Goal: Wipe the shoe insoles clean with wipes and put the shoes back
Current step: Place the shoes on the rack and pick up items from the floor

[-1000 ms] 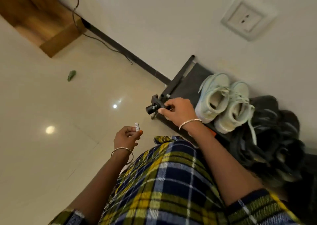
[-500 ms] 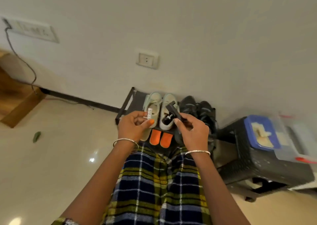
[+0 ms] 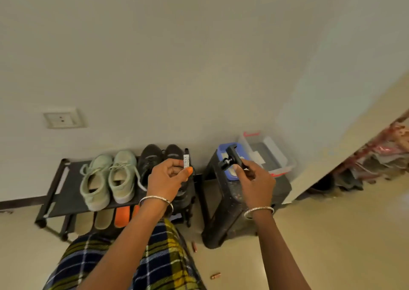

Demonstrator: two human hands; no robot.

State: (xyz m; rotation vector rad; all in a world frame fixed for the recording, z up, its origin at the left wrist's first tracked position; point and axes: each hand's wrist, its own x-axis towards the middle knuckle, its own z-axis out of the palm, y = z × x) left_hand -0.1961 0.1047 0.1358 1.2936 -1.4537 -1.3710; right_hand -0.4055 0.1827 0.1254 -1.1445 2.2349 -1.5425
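R grip (image 3: 254, 179) now over stool (image 3: 223, 214), round blk mount (image 3: 230, 159); L grip (image 3: 168, 177) tight on tag (image 3: 186, 161).

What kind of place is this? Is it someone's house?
Probably a home, likely near an entrance: a low shoe rack against the wall holds pale green sneakers and black shoes, there is a wall socket, and a plastic stool carries lidded containers.

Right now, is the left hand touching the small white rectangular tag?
Touching. The head view shows the left hand pinching the small white rectangular tag between its thumb and fingertips, with no gap.
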